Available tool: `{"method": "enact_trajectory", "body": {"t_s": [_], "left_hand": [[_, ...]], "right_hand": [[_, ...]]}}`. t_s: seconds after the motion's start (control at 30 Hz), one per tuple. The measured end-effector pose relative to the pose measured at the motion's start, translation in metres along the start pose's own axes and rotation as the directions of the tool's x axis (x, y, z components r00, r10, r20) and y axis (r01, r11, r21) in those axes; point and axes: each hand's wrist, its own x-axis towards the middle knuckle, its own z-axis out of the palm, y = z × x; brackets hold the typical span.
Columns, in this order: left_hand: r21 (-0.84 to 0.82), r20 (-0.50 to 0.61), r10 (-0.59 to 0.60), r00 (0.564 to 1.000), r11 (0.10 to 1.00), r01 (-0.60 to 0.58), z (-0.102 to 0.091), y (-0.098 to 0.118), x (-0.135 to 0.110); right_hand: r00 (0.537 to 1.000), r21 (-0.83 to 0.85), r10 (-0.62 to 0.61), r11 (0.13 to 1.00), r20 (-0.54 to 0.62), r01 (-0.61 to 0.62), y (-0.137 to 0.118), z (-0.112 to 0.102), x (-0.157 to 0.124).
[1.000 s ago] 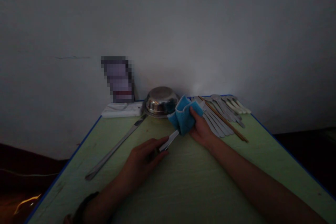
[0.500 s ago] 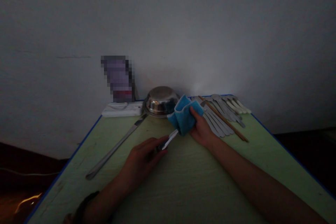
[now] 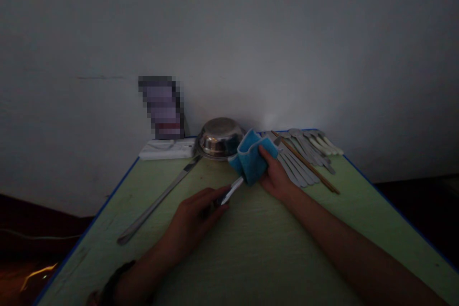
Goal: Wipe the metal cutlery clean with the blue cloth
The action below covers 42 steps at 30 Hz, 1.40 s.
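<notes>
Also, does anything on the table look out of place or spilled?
Perhaps the long metal utensil: it lies alone at left, slanting toward the overturned bowl, while most cutlery lies grouped at right. I see no spill, though the picture is dark.

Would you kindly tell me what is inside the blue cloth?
A shiny utensil in the left hand runs into the cloth; the part inside is covered, so its shape cannot be seen.

My right arm (image 3: pixel 344 236) is stretched out long. My left hand (image 3: pixel 190 215) pinches, and my right hand (image 3: pixel 275 174) grips farther ahead.
</notes>
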Motion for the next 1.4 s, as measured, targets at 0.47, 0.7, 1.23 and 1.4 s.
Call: {"method": "enact_trajectory", "body": {"t_s": [0.47,0.7,1.23,1.4], "left_hand": [[-0.015,-0.016,-0.005,1.0,1.0,0.005,-0.003,0.005,0.001],[-0.097,0.003,-0.107,0.994,0.99,0.107,-0.009,0.008,0.002],[-0.234,0.564,-0.061,0.823,0.945,0.23,-0.104,0.067,0.06],[-0.032,0.462,-0.153,0.873,0.981,0.189,-0.115,0.091,0.076]], "right_hand": [[0.999,0.081,0.034,0.996,-0.023,-0.032,-0.002,0.003,-0.003],[1.0,0.061,-0.018,0.998,0.013,0.017,0.0,0.003,-0.005],[0.941,0.387,-0.338,0.863,-0.034,0.324,-0.11,0.105,-0.037],[0.919,0.5,-0.392,0.804,0.04,0.321,-0.118,0.103,-0.03]]}}
